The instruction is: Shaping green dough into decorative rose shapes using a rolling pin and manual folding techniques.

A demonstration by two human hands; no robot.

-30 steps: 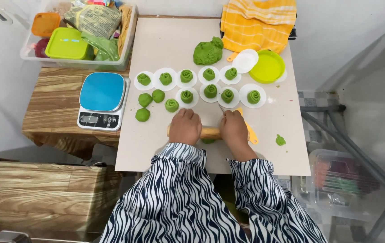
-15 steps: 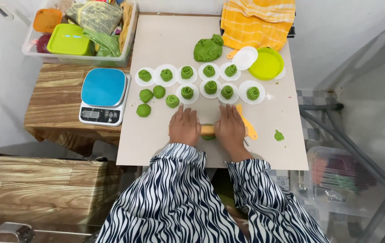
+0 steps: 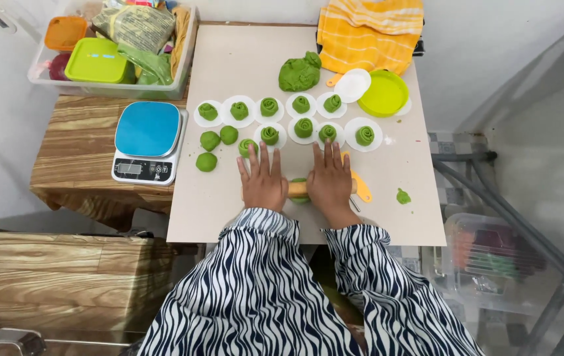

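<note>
Head view, from the left: a clear plastic bin (image 3: pixel 183 66) of lidded boxes and bags sits at the far corner of a wooden side table (image 3: pixel 71 158), and a kitchen scale (image 3: pixel 145 142) with a blue top stands just beside the board's left edge, within easy reach for weighing. On the pale work board (image 3: pixel 229 211), three plain green dough balls (image 3: pixel 211 140) wait left of two rows of rolled green dough roses (image 3: pixel 303 127), each on a white paper round, kept apart so they do not stick. Nearer the person, the left hand (image 3: pixel 263 181) and right hand (image 3: pixel 329 181) lie palm down on a wooden rolling pin (image 3: pixel 297 188), fingers straight and slightly spread, flat on it rather than gripping, so it can roll under them. A bit of green dough (image 3: pixel 299 198) shows beneath the pin between the hands. Farther right are a larger dough lump (image 3: pixel 298 72), a lime bowl (image 3: pixel 384 93), a yellow striped cloth (image 3: pixel 369 33) and a stray dough scrap (image 3: pixel 403 196).
</note>
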